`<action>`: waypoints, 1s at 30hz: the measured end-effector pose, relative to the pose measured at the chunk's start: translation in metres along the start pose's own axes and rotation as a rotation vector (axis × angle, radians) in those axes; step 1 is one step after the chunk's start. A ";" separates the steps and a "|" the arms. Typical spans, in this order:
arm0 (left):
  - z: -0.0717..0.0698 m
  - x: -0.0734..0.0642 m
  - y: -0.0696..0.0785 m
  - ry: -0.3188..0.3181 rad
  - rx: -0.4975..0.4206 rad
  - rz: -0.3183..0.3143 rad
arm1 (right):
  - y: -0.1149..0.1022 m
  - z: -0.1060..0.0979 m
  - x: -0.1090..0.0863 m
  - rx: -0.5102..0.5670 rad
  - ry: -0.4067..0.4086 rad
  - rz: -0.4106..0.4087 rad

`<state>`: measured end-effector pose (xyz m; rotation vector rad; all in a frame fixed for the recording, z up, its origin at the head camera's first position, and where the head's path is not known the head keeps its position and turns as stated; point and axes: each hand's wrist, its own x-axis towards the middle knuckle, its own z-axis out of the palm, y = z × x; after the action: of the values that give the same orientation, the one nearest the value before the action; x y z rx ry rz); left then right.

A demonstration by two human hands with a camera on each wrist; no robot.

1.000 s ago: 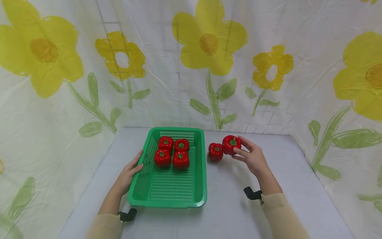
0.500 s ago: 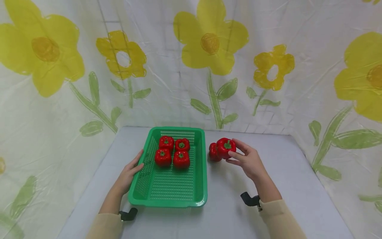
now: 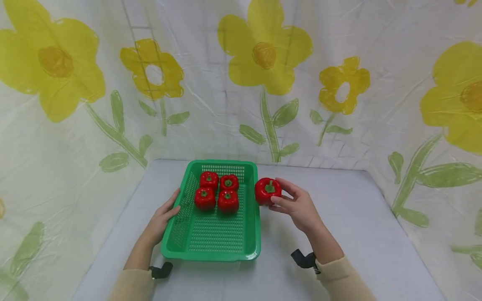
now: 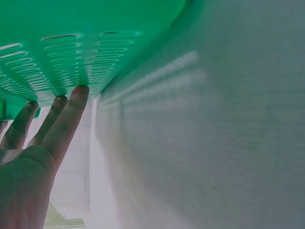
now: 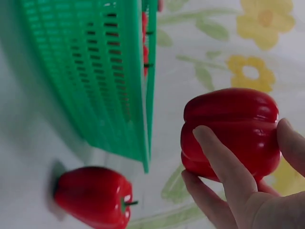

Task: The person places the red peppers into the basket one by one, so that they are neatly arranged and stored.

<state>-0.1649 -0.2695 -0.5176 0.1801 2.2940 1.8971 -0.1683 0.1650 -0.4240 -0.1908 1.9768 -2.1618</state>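
My right hand (image 3: 301, 207) grips a red bell pepper (image 3: 268, 191) with a green stem, raised beside the basket's right rim. In the right wrist view, fingers and thumb surround this held pepper (image 5: 231, 133). Below it, a second red bell pepper (image 5: 95, 195) lies on the table by the basket's outer wall; the head view hides it behind the held one. My left hand (image 3: 160, 221) holds the green basket (image 3: 211, 256) at its left rim, thumb over the edge. Its straight fingers touch the slotted outer wall (image 4: 62, 52). Several red peppers (image 3: 228, 201) sit inside, toward the back.
The basket stands on a white table (image 3: 361, 225). A pale curtain (image 3: 211, 104) printed with yellow flowers encloses the back and both sides. Dark wrist mounts (image 3: 303, 259) sit at both sleeves.
My right hand has carried its pepper left and slightly nearer, up to the basket's right rim, covering the pepper on the table. My left hand and the basket stay in place.
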 end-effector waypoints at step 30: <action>-0.001 0.000 -0.001 -0.011 -0.003 -0.003 | 0.010 0.089 -0.007 0.053 -0.098 0.050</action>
<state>-0.1653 -0.2710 -0.5181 0.1865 2.2834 1.8928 -0.1405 0.0795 -0.4249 -0.2317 1.8500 -2.1283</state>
